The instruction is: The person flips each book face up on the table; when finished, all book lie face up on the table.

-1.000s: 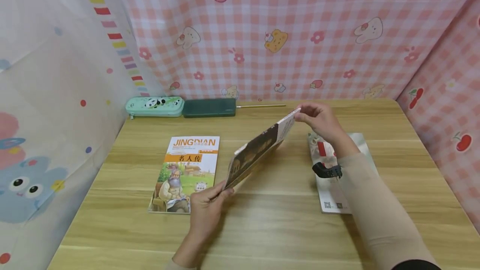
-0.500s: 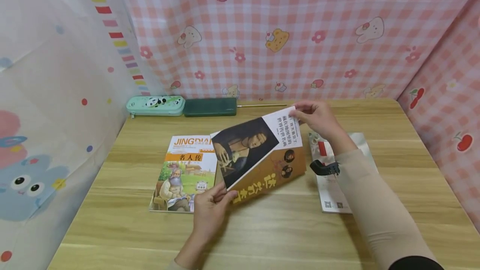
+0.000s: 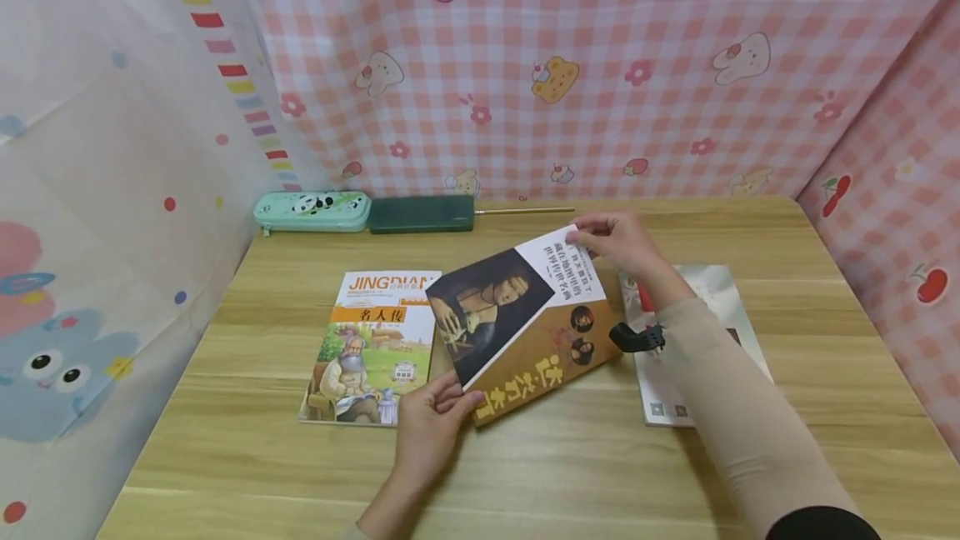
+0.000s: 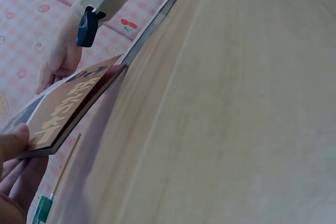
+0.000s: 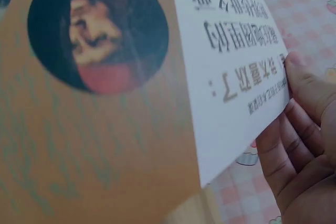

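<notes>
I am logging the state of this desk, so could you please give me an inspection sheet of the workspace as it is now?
Surface: wooden table, light grain.
Job's things: brown book with a portrait cover, held tilted at two corners, overlapping the JINGDIAN book lying flat.
Clutter: white booklet partly under the right forearm; panda pencil case, dark green case and thin stick along the back edge.
Grippers: left hand holds the brown book's near corner; right hand pinches its far corner.
Cables: nothing seen.
Surroundings: pink checked cloth behind and right; pale patterned sheet left.
</notes>
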The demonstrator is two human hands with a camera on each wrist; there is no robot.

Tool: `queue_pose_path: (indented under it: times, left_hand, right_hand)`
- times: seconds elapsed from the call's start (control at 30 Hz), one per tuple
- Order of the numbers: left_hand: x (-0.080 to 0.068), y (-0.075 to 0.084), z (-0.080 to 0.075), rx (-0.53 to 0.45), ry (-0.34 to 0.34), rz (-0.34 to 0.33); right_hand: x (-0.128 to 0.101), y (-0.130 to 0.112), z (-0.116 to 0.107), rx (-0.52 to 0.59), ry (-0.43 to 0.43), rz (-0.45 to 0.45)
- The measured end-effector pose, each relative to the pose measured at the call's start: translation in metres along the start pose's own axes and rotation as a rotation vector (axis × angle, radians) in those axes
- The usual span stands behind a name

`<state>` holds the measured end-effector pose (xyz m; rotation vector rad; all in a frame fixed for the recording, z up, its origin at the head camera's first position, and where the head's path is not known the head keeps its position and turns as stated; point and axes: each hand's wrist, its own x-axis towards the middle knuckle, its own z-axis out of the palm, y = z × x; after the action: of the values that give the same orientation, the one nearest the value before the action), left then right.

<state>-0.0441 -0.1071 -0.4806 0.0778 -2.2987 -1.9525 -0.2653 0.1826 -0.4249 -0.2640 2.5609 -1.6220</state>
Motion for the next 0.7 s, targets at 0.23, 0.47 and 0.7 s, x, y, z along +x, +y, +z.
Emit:
queue_pose_path:
  times: [0.23,0.47,0.7]
  left_hand:
    - [0.0,-0.007,0.001,0.04,-0.016,-0.079]
    - [0.0,-0.01,0.0,0.176,-0.058,-0.094]
    - [0.003,-0.007,-0.002,0.274,-0.119,-0.118]
  right_hand:
    - [0.005,0.006,0.015,0.002,-0.023,-0.013]
    - [0.008,0.013,0.028,-0.084,-0.084,0.01]
    - [0.006,0.019,0.04,0.007,-0.164,0.068]
